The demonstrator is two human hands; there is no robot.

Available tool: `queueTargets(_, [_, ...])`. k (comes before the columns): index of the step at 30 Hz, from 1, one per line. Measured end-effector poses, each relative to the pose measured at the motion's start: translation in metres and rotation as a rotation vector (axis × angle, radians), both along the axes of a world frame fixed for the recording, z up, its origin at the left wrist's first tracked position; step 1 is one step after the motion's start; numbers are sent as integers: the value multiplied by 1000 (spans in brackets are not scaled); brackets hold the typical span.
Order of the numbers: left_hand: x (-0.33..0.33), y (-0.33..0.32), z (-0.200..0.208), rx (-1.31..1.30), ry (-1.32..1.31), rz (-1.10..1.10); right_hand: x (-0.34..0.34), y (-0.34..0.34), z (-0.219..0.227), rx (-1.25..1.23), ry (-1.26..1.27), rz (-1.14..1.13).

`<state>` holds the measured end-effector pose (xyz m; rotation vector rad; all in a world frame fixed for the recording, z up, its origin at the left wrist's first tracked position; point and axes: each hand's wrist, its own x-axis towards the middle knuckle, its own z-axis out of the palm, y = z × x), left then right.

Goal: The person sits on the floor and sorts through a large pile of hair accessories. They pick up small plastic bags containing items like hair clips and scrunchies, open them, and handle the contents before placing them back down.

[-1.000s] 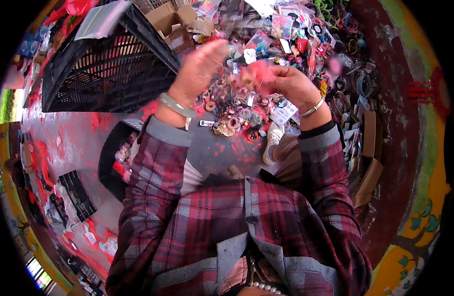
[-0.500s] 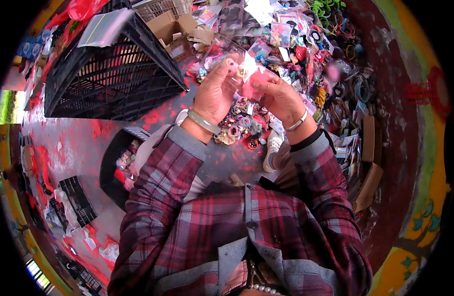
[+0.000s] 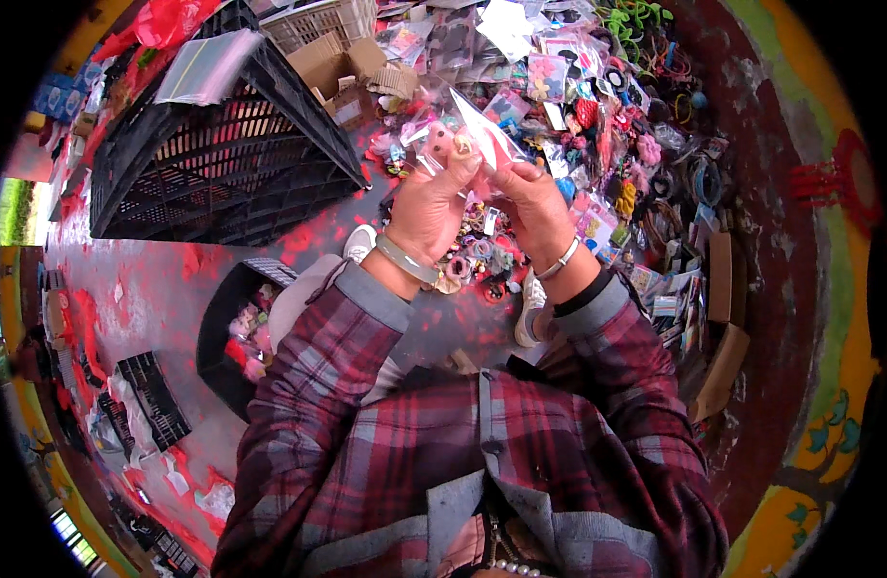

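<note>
Both my hands meet above the heap, closed on a see-through plastic bag [image 3: 489,138] with a white strip or flap along its top and something pink inside. My left hand [image 3: 427,214] pinches its left side with the thumb up. Beyond those fingers shows a pale pink piece with dark dots, its kind unclear. My right hand [image 3: 537,204] grips the bag's right side between thumb and bent fingers. Below the hands lie several hair ties [image 3: 477,252] in mixed colours.
A big black plastic crate [image 3: 222,159] stands tilted at the left, with a stack of see-through sleeves [image 3: 208,65] on it. Behind it is an open cardboard box [image 3: 330,72]. A black bin [image 3: 226,328] with pink items sits near my left leg. Packaged accessories [image 3: 549,75] pile up ahead.
Both hands have drawn closer together and slightly nearer to me. The bag's white strip now points up to the left, and my left thumb has moved over onto the bag.
</note>
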<state>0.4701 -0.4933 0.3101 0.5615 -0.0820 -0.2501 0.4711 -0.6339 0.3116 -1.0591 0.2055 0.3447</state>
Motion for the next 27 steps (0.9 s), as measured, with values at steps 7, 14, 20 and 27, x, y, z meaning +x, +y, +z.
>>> queueTargets(7, [1, 4, 7, 106, 150, 21, 7, -2, 3, -456, -275, 27])
queueTargets(14, [-4, 3, 10, 197, 159, -110, 8, -5, 2, -397, -307, 39])
queueTargets(20, [-4, 3, 8, 237, 100, -174, 7, 1, -7, -579, -450, -97])
queueTargets(27, [-4, 3, 9, 214, 150, -226, 4, 5, -8, -432, -343, -101])
